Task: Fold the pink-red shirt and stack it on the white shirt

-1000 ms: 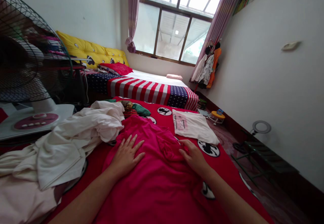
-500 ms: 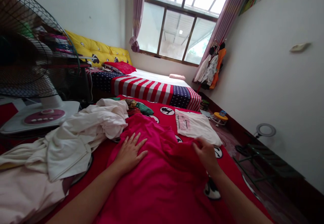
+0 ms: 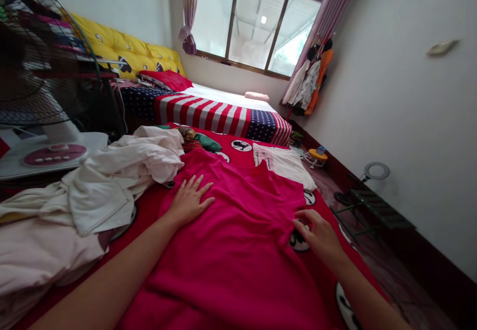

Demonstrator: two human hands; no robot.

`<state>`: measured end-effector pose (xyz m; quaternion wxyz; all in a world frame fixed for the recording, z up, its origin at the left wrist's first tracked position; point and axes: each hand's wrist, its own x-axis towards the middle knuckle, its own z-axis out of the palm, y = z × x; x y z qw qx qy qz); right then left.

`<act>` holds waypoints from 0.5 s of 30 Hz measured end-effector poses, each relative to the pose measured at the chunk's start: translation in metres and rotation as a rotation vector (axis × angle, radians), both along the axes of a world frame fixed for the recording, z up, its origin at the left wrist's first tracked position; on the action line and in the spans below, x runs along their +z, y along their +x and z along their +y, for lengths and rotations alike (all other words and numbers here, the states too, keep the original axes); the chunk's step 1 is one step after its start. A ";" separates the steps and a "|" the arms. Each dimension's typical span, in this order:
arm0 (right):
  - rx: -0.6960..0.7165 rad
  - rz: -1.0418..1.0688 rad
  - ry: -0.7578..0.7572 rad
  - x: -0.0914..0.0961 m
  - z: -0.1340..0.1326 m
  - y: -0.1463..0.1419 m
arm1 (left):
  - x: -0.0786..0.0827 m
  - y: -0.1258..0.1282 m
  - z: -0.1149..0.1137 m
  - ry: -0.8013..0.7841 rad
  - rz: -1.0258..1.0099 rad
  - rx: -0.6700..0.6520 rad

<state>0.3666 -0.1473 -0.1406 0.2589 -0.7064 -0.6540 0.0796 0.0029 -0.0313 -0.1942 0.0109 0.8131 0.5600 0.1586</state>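
Fingers of the left hand [image 3: 197, 187] splayed flat on a magenta T-shirt [image 3: 238, 250], right-hand fingers [image 3: 303, 215] curled at its edge.
The T-shirt lies lengthwise on a red bedsheet [image 3: 147, 228], its long axis running away from the person. The left fingers press its middle, open and holding nothing; the right ones sit at its right edge, though whether they have pinched cloth I cannot tell. Heaped white clothes [image 3: 112, 181] lie just left of the T-shirt, a white shirt [image 3: 283, 166] just beyond it.
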 end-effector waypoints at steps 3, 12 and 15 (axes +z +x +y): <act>-0.029 -0.109 -0.172 -0.001 -0.037 -0.018 | 0.001 0.000 -0.001 -0.007 0.025 0.002; 0.017 -0.097 -0.159 -0.015 -0.073 -0.022 | 0.016 -0.002 -0.014 -0.161 0.147 -0.055; 0.036 -0.052 -0.176 -0.014 -0.089 -0.013 | 0.032 -0.023 -0.039 -0.330 0.166 -0.208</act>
